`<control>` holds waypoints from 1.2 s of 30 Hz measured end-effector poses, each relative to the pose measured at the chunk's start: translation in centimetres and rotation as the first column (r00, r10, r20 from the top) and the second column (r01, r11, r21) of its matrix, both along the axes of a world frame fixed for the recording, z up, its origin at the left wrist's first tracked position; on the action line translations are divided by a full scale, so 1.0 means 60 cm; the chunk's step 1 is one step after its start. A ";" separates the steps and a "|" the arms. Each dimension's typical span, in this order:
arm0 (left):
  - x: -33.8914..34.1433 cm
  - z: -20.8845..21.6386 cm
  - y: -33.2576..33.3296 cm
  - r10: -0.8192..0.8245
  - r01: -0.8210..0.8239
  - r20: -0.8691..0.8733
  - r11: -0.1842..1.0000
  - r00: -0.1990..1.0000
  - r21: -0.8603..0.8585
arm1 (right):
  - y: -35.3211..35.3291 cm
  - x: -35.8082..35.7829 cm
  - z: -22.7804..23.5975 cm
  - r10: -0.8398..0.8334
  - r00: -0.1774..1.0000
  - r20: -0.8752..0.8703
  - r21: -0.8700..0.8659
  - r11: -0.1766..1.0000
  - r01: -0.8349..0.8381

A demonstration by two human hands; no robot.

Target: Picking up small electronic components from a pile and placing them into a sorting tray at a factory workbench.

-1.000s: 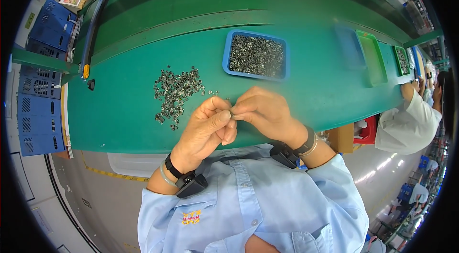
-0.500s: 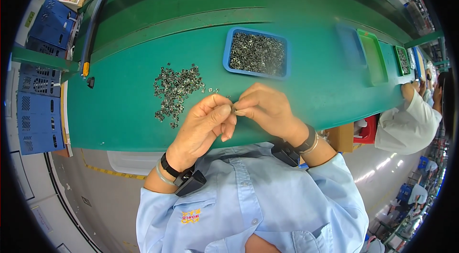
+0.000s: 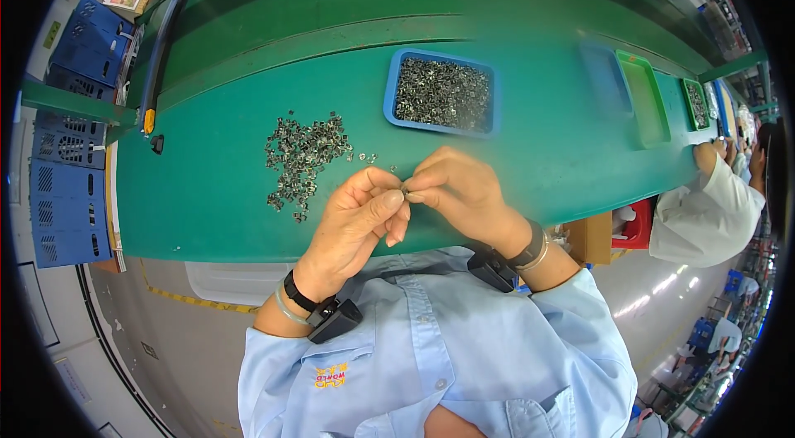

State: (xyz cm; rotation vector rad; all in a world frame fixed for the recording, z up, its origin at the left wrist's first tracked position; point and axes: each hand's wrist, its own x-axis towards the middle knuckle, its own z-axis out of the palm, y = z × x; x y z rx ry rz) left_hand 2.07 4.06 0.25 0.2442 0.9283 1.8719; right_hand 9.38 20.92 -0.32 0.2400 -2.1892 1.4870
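My left hand (image 3: 362, 219) and my right hand (image 3: 460, 192) meet at the fingertips above the near edge of the green table. Between them is a small dark metal part (image 3: 405, 191), mostly covered by the fingers, pinched by both thumbs and forefingers. Beyond my left hand lies a loose heap of small shiny metal parts (image 3: 302, 158), with a few strays (image 3: 368, 158) at its right side. Past my right hand stands a blue tray (image 3: 388, 98) filled with many similar metal parts (image 3: 441, 92).
Farther right are an empty-looking green tray (image 3: 660, 111) and a small green tray of parts (image 3: 696, 104). Blue perforated bins (image 3: 70, 210) stand at the left. A co-worker's pale sleeve (image 3: 704, 219) reaches in at the right. A dark bar (image 3: 166, 49) borders the table's left.
Both hands stay pinched together at almost the same spot, with only slight finger movement. The heap and trays look unchanged apart from a small shift of the view.
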 end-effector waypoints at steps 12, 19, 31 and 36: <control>-0.009 -0.008 0.001 0.136 -0.137 -0.014 0.986 0.991 -0.091 | 0.061 -0.043 -0.006 -0.207 0.974 -0.094 0.268 0.937 0.225; -0.024 -0.051 -0.047 0.248 -0.243 0.033 0.963 0.968 -0.119 | 0.069 -0.045 -0.024 -0.320 0.944 0.087 0.544 0.809 0.224; -0.022 -0.039 -0.035 0.172 -0.173 -0.027 0.961 0.985 -0.216 | 0.018 -0.045 -0.037 -0.021 0.966 0.257 0.442 0.891 -0.099; -0.021 -0.036 -0.019 0.065 -0.060 0.019 0.978 0.998 -0.201 | 0.004 -0.033 0.004 0.023 0.981 0.194 0.317 0.945 -0.085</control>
